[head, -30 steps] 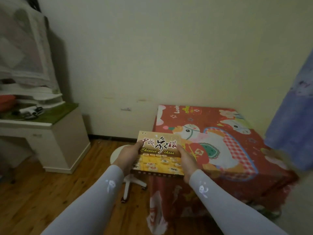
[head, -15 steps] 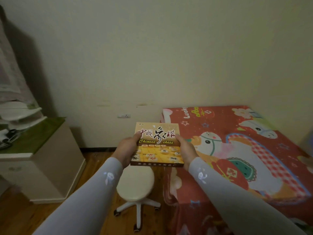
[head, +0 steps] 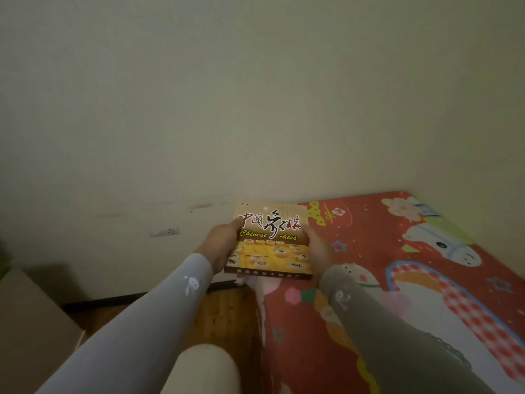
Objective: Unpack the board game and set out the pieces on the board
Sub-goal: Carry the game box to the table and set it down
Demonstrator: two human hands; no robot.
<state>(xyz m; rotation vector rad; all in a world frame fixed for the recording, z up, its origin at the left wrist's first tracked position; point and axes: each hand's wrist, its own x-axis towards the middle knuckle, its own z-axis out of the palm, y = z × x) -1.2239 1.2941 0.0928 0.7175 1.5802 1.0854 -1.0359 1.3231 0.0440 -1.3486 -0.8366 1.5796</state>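
A flat yellow-brown Chinese chess box [head: 271, 241] is held in the air over the near left corner of a table covered with a red cartoon cloth [head: 369, 322]. My left hand [head: 220, 248] grips the box's left edge, thumb on the lid. My right hand [head: 318, 250] grips its right edge. The box is closed, lid facing up, with printed pieces pictured on it. No board or loose pieces are visible.
A round cream stool seat [head: 199, 371] stands below my arms, left of the table. A pale cabinet [head: 31, 331] sits at the lower left on the wooden floor [head: 227, 314]. The wall behind carries a socket [head: 164, 231].
I have stepped closer to the table and turned right; the box, still held in both hands, now hangs over the table's corner. The stool has slid under my arms.
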